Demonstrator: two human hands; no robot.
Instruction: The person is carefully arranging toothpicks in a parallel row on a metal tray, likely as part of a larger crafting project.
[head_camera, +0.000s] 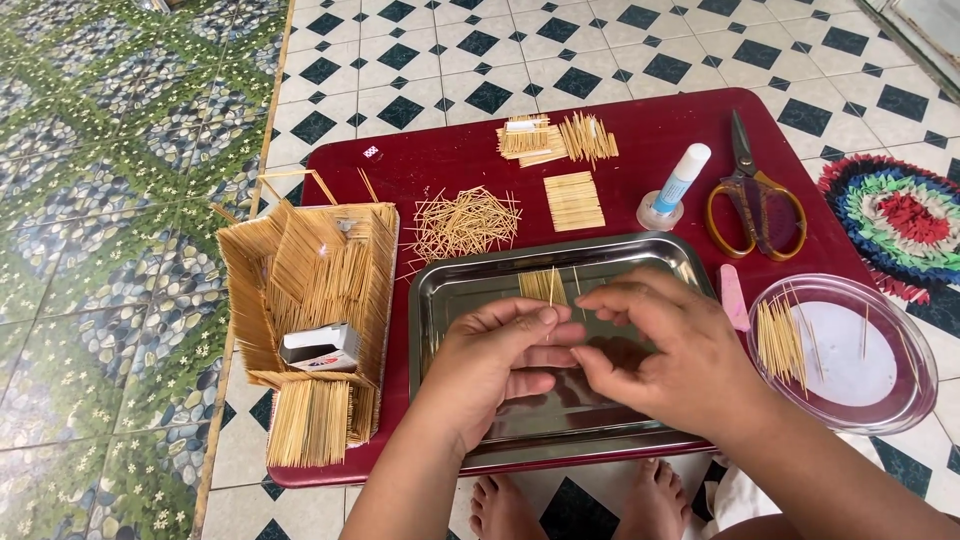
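A small flat row of toothpicks (545, 287) lies in the steel tray (450, 290), just beyond the fingertips of both hands. The left hand (495, 365) is loosely curled over the tray, its thumb and forefinger drawn together toward the right hand; the grip is nearly shut, but whether a toothpick sits in it cannot be told. The right hand (665, 350) hovers over the tray's middle with fingers bent and tips pinched close against the left hand's tips; what, if anything, this grip holds is hidden too. The two hands touch or nearly touch at the fingertips, just short of the toothpick row.

The tray rests on a dark red worktop (430, 165) set on a tiled floor (420, 60). Left of the left hand stands an open toothpick-built box (320, 290) with a small carton (322, 348) inside it. Beyond the hands lie a loose heap of toothpicks (465, 222), a glued toothpick panel (574, 200) and further bundles (555, 138). Beyond the right hand stand a glue bottle (680, 180) and orange-handled scissors (755, 200). Just right of the right hand lies a pink strip (733, 296), then a clear round lid (850, 352) holding more toothpicks. A colourful round mat (900, 225) lies off the worktop's right edge.
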